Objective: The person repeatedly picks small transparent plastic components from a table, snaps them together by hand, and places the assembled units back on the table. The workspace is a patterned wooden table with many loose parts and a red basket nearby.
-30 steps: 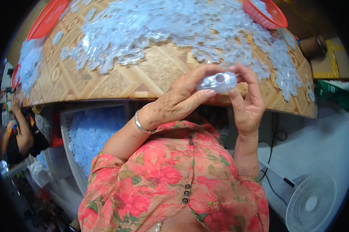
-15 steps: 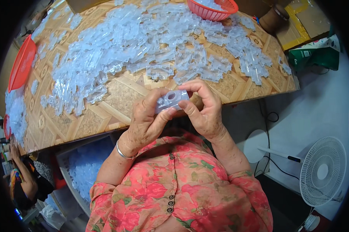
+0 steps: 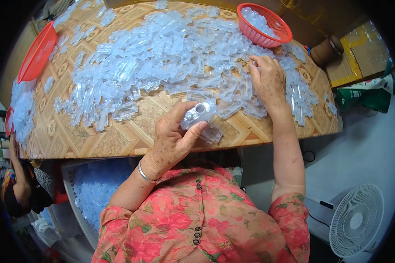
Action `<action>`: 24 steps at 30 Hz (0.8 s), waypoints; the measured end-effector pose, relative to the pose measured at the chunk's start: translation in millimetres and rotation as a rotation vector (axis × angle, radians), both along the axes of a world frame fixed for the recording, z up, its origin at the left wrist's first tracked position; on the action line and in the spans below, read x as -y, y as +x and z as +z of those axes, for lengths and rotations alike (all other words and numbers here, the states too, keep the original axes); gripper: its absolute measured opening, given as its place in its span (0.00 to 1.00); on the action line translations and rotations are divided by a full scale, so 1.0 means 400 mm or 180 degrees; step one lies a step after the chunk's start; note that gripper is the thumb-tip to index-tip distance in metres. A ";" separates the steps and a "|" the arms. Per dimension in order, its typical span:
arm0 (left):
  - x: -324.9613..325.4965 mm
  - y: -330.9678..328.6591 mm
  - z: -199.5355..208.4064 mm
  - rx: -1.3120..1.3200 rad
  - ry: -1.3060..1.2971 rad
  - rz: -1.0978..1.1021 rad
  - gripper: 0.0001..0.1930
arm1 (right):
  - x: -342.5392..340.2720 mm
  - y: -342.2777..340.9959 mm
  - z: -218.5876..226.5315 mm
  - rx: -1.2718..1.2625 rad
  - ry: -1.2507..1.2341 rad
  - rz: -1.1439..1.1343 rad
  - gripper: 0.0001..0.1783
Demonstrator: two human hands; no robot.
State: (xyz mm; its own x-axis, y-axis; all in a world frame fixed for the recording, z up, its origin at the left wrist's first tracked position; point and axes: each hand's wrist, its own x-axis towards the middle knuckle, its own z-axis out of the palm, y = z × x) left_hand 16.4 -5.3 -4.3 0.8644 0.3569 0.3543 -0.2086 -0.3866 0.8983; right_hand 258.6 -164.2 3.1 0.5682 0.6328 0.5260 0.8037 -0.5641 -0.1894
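A clear plastic piece with a round hole (image 3: 196, 115) is pinched between the thumb and fingers of my left hand (image 3: 173, 133), just above the table's near edge. My right hand (image 3: 269, 83) is stretched out over the right part of a wide heap of clear plastic pieces (image 3: 149, 55). Its thumb and index finger are apart, with nothing visible between them; the other fingers curl partly out of sight. Beyond it stands a red plastic basket (image 3: 261, 41) holding small, rounded clear pieces (image 3: 256, 21).
The wood-patterned table (image 3: 96, 142) has another red basket (image 3: 37, 52) at its left. Below is a bin of bluish pieces (image 3: 103, 188). A brown pot (image 3: 326, 50) and cardboard box (image 3: 366, 52) stand right, with a white fan (image 3: 356, 220) below. Another person's arm (image 3: 17, 166) shows far left.
My right hand has let go of the clear plastic piece and moved away to the right and forward over the heap. My left hand keeps hold of the piece. The whole view has shifted slightly.
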 end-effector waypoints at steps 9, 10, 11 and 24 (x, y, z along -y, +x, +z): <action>-0.022 -0.014 -0.008 0.0141 -0.0003 0.0180 0.18 | -0.064 0.072 0.010 -0.0193 -0.0805 -0.0308 0.13; -0.021 -0.013 -0.014 0.0171 -0.0037 0.0213 0.18 | -0.065 0.069 0.012 -0.0216 -0.0739 -0.0308 0.13; -0.021 -0.017 -0.012 0.0074 -0.0070 0.0189 0.18 | -0.063 0.064 0.014 -0.0240 -0.0674 -0.0315 0.12; -0.003 -0.034 -0.004 0.0133 0.0142 0.0118 0.18 | 0.002 -0.304 0.068 -0.2318 0.1573 0.0933 0.17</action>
State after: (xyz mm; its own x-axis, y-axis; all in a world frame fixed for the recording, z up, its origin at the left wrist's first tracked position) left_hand 2.6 -4.1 -5.9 0.8350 0.3715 0.4059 -0.2302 -0.4342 0.8709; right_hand 137.2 -165.0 30.5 0.7171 0.6024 0.3504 0.4897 -0.0779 -0.8684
